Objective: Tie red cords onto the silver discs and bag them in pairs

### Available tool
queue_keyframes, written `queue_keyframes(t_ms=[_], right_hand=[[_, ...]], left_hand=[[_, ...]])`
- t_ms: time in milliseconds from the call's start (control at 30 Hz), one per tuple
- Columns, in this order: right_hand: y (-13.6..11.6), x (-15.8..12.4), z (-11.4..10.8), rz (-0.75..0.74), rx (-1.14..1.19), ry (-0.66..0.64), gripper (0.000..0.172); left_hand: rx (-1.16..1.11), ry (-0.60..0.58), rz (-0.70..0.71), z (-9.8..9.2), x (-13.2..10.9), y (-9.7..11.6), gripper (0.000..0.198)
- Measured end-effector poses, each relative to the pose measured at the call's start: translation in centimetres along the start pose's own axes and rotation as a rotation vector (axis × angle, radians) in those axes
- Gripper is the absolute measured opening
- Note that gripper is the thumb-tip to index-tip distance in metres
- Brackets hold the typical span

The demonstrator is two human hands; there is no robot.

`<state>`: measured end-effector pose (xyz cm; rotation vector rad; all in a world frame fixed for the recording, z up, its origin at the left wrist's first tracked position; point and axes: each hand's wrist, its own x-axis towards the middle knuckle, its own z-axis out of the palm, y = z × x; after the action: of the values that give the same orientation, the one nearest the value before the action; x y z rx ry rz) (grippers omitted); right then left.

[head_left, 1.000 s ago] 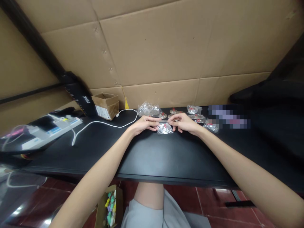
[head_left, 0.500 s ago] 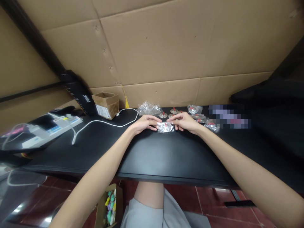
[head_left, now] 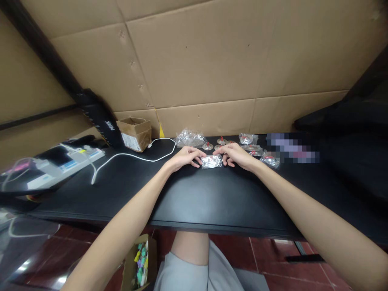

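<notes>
A clear plastic bag with a finger cymbal [head_left: 212,161] inside it lies between my hands on the black table. At the bag's left edge, the fingers of my left hand [head_left: 186,158] are curled in and grip it. From the other side my right hand [head_left: 238,156] holds the bag's right end, its index finger reaching over the upper edge. Just beyond my hands are several loose finger cymbals [head_left: 207,146] with red loops, partly hidden by my right hand. Several bagged cymbals [head_left: 270,160] lie to the right of that hand.
Crumpled clear plastic bags [head_left: 190,138] lie at the back, beside a small open cardboard box [head_left: 134,134]. A white cable [head_left: 130,155] curves across the table's left part near a power strip [head_left: 66,167]. Below the table edge stands a carton [head_left: 151,258] of colourful small items.
My fingers have shifted very slightly around the bagged cymbal, and the bag looks a little flatter. All else on the table stays in place.
</notes>
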<state>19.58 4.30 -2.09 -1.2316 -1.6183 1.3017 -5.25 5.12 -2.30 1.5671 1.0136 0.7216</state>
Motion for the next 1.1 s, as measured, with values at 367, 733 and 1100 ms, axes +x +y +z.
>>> queue_keyframes(t_ms=[367,733,1100], right_hand=[[0.4,-0.4,0.3,-0.099,-0.217,0.030,0.061],[0.6,0.3,-0.6,-0.139,-0.153,-0.102,0.059],[-0.3,-0.6,-1.3,0.014,-0.100,-0.181,0.063]], left_hand=[[0.103,0.074,0.086,1.0,0.2,-0.6,0.055],[0.108,-0.023,0.120,0.2,0.7,-1.1,0.059],[-0.003,-0.058,0.142,0.0,0.5,-1.3,0.072]])
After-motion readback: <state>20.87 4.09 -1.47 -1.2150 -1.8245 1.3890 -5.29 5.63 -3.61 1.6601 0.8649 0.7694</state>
